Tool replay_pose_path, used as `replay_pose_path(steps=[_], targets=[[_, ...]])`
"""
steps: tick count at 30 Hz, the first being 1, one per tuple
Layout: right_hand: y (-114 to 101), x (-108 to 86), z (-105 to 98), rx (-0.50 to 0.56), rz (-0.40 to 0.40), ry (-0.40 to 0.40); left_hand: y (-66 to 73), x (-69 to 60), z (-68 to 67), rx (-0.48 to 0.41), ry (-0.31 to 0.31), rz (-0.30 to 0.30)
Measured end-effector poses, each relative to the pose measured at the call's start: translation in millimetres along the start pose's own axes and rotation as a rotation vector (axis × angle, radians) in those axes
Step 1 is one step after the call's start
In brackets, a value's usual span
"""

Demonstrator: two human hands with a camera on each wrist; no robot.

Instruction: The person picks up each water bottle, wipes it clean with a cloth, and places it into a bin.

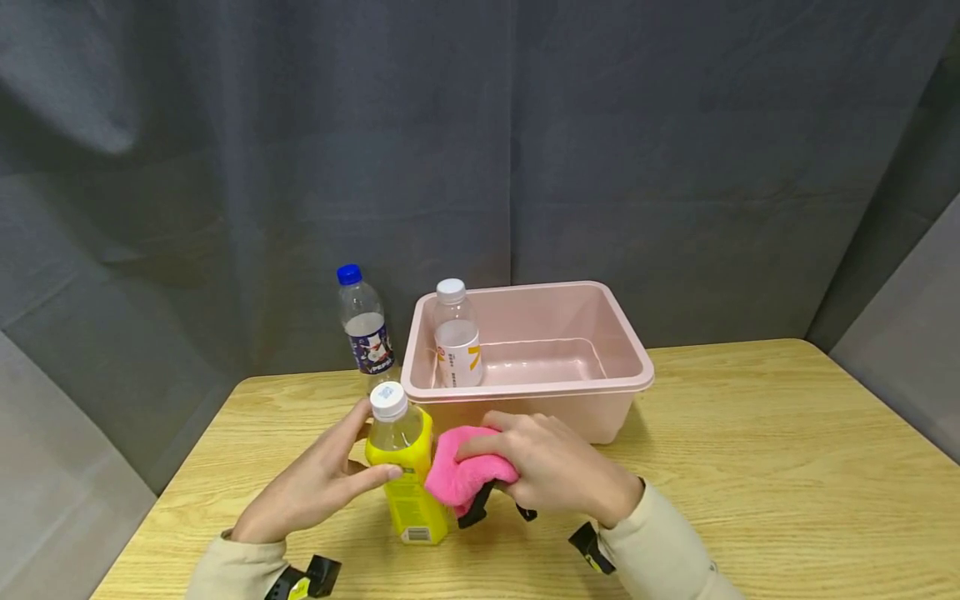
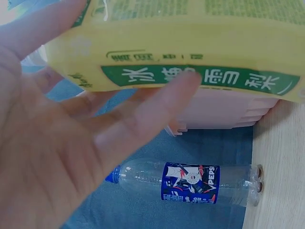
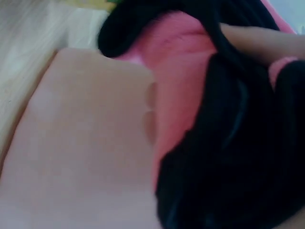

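A yellow-labelled drink bottle with a white cap stands on the table in the head view. My left hand is around its upper part, thumb on the near side and fingers at the far left side. In the left wrist view the fingers lie along the green-banded label. My right hand grips a bunched pink and black cloth close against the bottle's right side. The right wrist view shows the cloth's black part hanging below that hand.
Behind the hands stands a pink plastic bin, with a white-capped bottle upright in it. Left of the bin is a blue-capped Pepsi bottle. Grey curtains hang behind the wooden table.
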State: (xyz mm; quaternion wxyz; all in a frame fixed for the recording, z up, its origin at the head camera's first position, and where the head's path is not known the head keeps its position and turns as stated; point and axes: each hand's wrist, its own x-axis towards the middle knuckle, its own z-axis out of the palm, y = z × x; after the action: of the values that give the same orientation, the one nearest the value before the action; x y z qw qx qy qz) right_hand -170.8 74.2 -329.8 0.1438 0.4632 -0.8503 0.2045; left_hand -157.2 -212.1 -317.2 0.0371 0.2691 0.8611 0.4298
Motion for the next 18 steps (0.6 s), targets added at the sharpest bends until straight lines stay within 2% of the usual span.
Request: replay_pose_path(steps=[3,6,11,18], targets=[[2.3,-1.8,0.2,0.003,0.043,-0.096,0.4,-0.4,-0.4,0.039,0.022,0.020],[6.0,-3.6,0.5,0.021,0.081,-0.152,0.2,0.1,-0.4,0.091,0.049,0.056],[11.5,-5.7,0.6,0.054,0.108,-0.199,-0.4,1.0,-0.2,0.164,0.093,0.125],[18.4,-9.4,-0.9,0.064,0.122,-0.259,-2.0,1.5,1.1,0.215,0.134,0.182]])
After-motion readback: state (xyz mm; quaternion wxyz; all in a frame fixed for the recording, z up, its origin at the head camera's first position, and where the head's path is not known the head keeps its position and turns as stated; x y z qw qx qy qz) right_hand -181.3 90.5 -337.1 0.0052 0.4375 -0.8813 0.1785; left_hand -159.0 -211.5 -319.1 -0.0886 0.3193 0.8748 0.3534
